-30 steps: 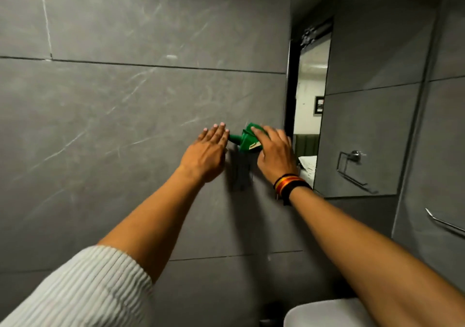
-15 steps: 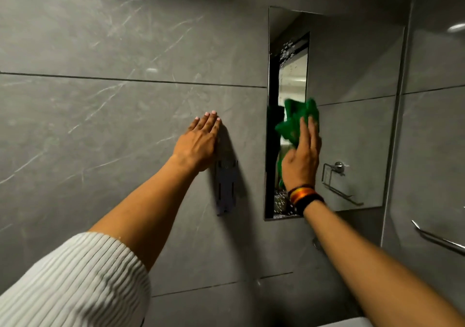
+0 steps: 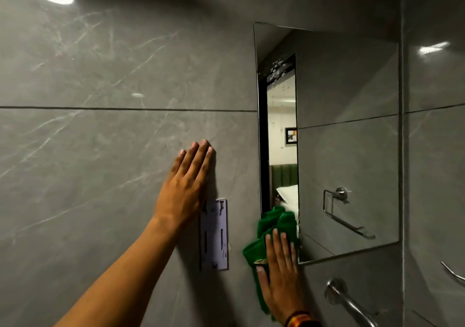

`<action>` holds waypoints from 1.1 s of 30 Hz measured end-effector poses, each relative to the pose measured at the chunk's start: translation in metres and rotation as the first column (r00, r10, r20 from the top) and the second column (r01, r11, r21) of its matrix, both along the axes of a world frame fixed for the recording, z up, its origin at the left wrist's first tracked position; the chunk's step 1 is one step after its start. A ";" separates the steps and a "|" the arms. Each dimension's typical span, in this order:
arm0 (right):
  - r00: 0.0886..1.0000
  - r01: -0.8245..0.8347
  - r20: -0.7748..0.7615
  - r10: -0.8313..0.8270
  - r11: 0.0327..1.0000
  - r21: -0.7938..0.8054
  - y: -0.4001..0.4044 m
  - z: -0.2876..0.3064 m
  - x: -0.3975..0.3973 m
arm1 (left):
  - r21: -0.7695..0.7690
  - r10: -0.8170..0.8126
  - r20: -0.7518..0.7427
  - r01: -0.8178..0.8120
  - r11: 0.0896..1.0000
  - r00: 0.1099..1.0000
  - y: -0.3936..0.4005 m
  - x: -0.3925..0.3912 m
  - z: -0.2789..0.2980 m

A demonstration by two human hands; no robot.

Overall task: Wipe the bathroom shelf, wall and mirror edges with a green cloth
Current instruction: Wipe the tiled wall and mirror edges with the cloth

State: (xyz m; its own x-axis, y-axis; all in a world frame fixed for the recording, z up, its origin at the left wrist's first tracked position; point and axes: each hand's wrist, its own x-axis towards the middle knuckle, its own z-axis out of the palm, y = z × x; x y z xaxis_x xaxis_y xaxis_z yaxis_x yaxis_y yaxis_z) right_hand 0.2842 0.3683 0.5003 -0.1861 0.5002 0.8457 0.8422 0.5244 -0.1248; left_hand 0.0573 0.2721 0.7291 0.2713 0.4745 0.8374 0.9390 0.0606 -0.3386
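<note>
My right hand (image 3: 279, 279) presses a green cloth (image 3: 273, 228) flat against the lower left corner of the frameless mirror (image 3: 347, 150), where the glass meets the grey tiled wall (image 3: 100, 163). The cloth bunches above my fingers and hangs down under my palm. My left hand (image 3: 187, 183) lies flat on the wall with fingers together, left of the mirror and holding nothing. No shelf is visible.
A pale plastic mounting bracket (image 3: 214, 233) is fixed to the wall between my hands. A chrome tap spout (image 3: 349, 301) juts out below the mirror. A chrome rail (image 3: 453, 272) is on the right wall. The mirror reflects a towel ring and a doorway.
My right hand has slid the green cloth down the mirror's left edge from mid-height to the bottom corner. The view has tilted upward. My left hand stays flat on the wall.
</note>
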 end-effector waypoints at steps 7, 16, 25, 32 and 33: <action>0.998 0.033 -0.068 -0.014 0.959 0.281 0.031 0.216 -0.002 | 0.097 0.015 -0.012 -0.014 0.995 1.000 0.013 -0.002 -0.005; 0.995 0.062 -0.102 -0.022 0.911 0.408 0.012 0.453 -0.033 | 0.163 0.013 -0.055 -0.004 0.987 0.998 0.025 -0.008 -0.009; 0.989 0.039 -0.143 0.029 0.893 0.449 0.038 0.465 0.013 | 0.163 0.067 -0.089 -0.052 0.985 0.994 0.019 -0.009 -0.008; 0.910 0.204 -0.410 -0.058 0.925 0.322 0.087 0.486 0.107 | 0.161 0.044 -0.078 -0.031 0.986 0.996 0.021 -0.009 -0.012; 0.892 0.212 -0.449 -0.059 0.930 0.299 0.096 0.491 0.120 | 0.164 0.038 -0.077 -0.025 0.986 0.996 0.022 -0.009 -0.012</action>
